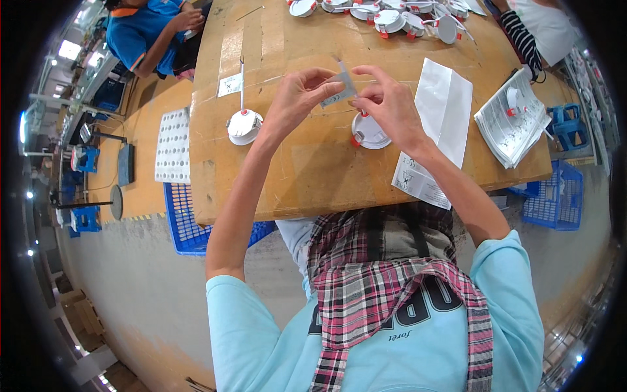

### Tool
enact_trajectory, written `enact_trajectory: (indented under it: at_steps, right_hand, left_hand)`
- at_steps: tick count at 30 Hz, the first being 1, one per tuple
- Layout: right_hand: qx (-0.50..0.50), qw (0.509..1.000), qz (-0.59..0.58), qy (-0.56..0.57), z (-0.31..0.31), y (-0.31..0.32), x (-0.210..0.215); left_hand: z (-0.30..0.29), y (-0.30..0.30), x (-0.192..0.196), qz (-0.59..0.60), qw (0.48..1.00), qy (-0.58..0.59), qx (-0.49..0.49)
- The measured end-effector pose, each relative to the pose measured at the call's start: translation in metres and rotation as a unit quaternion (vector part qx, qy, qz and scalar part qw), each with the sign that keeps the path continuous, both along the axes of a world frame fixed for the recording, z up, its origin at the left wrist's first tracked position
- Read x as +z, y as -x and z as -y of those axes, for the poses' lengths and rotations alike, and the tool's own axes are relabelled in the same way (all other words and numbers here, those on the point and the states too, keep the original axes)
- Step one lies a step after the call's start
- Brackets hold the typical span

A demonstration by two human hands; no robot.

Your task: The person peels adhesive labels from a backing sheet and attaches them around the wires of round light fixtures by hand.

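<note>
Between my hands is a small silver-grey sticker label (338,90), set against the white cable of a round white downlight (373,132). My left hand (302,97) pinches the label between thumb and fingers. The thumb and fingers of my right hand (390,104) close on the cable at the label's right edge, just above the lamp. That downlight lies on the wooden table, with red clips at its rim. To the left lies a second white downlight (244,126); its cable points away from me and carries a white label (230,85) near its end.
A white label sheet (439,111) lies right of my right hand. Further right is a stack of printed sheets (508,124) with a small white lamp on it. Several downlights (390,21) crowd the far edge. Blue baskets (185,219) stand below the table; a co-worker (145,36) sits far left.
</note>
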State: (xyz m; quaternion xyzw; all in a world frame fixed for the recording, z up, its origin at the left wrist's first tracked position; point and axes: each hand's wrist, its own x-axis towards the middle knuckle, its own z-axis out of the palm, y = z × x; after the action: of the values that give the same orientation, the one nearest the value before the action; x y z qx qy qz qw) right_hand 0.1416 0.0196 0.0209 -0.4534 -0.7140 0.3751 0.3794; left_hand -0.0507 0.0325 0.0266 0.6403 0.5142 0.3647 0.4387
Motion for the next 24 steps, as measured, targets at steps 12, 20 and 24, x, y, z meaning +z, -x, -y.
enact_trajectory:
  at_steps: [12,20,24]
  right_hand:
    - [0.013,0.996,-0.069,0.057,-0.019,-0.009,0.002]
    - [-0.013,0.99,-0.088,0.11,-0.027,-0.011,0.004]
    - [-0.058,0.983,-0.127,0.119,-0.029,-0.014,0.0]
  left_hand:
    - [-0.005,0.008,-0.019,0.053,0.998,0.042,-0.01]
    - [-0.004,-0.004,-0.028,0.157,0.987,0.009,0.042]
    - [-0.004,-0.013,-0.026,0.214,0.973,0.009,0.087]
